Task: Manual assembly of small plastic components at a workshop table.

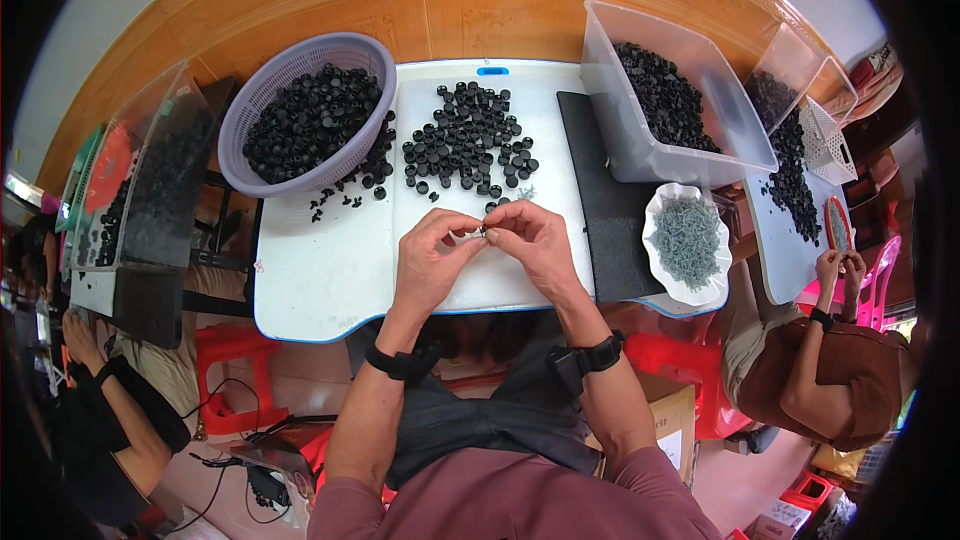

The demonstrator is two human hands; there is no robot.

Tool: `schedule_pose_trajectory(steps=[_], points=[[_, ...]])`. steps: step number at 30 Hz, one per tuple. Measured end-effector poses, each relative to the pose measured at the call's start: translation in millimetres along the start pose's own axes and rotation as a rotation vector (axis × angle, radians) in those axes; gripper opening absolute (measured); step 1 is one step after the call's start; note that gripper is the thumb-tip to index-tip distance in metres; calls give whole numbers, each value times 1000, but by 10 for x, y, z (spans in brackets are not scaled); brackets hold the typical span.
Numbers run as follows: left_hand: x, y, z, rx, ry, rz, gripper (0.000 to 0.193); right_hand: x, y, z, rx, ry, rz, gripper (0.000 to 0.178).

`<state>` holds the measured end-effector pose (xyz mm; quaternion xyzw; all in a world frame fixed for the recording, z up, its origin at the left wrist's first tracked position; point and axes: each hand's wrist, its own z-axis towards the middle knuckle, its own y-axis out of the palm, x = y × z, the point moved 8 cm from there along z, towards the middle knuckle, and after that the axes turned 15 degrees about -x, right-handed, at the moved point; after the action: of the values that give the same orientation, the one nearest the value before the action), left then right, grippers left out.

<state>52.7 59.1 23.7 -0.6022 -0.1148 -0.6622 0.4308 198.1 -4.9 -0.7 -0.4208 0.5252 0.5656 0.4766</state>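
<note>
My left hand (432,255) and my right hand (537,252) meet over the front of the white table (330,270). Thumb and fingers of both are pinched together on a small dark piece (484,230), mostly covered by the fingertips; its exact kind cannot be made out. Just beyond them lies a loose pile of round black plastic caps (470,137), some standing with their hollow side up. A few small grey-green pieces (525,193) lie beside my right fingertips.
A purple basket (228,130) full of black caps stands at the left, small black parts spilled beside it. To the right are a black mat (605,230), a clear bin (690,168) of black parts and a white scalloped bowl (655,265) of grey-green pieces. Co-workers sit on both sides.
</note>
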Motion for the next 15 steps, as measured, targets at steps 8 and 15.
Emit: schedule_pose_trajectory(steps=[8,15], points=[[24,38,-4,-22,23,30,23,35,-57,-23,17,1,19,15],[-61,-377,38,158,-131,275,29,-17,-116,-16,131,-104,-36,13]])
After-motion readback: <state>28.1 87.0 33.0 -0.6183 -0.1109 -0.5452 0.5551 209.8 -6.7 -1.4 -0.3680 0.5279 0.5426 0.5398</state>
